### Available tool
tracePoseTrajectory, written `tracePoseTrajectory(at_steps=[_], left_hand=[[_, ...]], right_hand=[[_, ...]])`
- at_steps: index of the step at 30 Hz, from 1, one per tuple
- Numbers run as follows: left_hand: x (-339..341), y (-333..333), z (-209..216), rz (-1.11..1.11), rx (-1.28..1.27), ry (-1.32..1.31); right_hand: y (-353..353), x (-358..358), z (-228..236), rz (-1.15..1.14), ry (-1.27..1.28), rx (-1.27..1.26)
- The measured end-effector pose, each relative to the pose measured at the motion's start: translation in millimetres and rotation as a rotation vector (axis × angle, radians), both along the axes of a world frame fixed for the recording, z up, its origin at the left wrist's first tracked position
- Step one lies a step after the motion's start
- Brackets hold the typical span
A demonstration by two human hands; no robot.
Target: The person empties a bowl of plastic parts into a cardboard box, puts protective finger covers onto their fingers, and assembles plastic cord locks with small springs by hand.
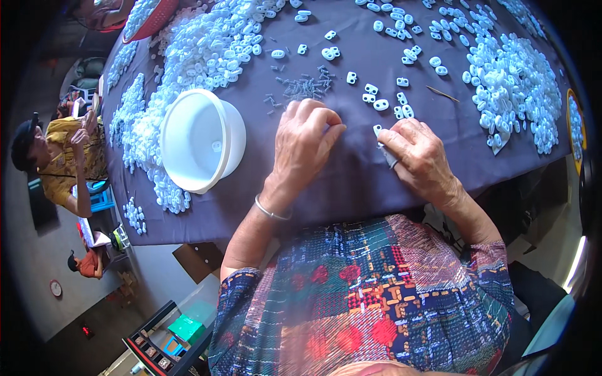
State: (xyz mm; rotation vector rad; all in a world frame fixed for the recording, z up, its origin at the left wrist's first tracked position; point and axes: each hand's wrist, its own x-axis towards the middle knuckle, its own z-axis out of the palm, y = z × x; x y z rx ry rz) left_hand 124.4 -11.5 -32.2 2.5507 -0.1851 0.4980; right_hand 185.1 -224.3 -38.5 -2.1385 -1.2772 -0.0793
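Note:
My right hand [419, 153] pinches a small white oval plastic piece [377, 129] between thumb and fingers, just above the dark cloth. My left hand [305, 139] is closed, its fingers curled toward the thumb; whatever it may hold is hidden. Just beyond its knuckles lies a loose heap of small dark grey pins [307, 86]. Several white plastic pieces with two holes [380, 104] are scattered past my right hand. To the left of my left hand stands a white plastic tub [235, 135], with a white piece visible inside.
Large heaps of white pieces cover the table's left side [207, 44] and right side [514, 88]. A thin brown stick [443, 94] lies before the right heap. A red basket [155, 24] stands far left. A person in yellow [59, 156] sits beyond the left edge.

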Motion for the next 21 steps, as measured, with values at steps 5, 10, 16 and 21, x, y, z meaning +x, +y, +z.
tracePoseTrajectory(at_steps=[5,10,16,21], left_hand=[[-21.9,-13.8,8.3,0.210,-0.817,0.265],[-39.1,-9.8,1.2,0.202,-1.140,0.248],[-51.3,-12.8,5.9,0.211,-1.210,0.280],[-54.1,-16.1,15.0,0.206,-1.226,0.275]], right_hand=[[-1.1,-4.3,-2.2,-0.033,0.016,0.011],[-4.6,-2.2,5.1,0.011,-0.087,-0.033],[21.0,-0.8,31.8,0.204,0.531,0.274],[32.8,-6.7,28.5,0.159,0.757,0.195]])
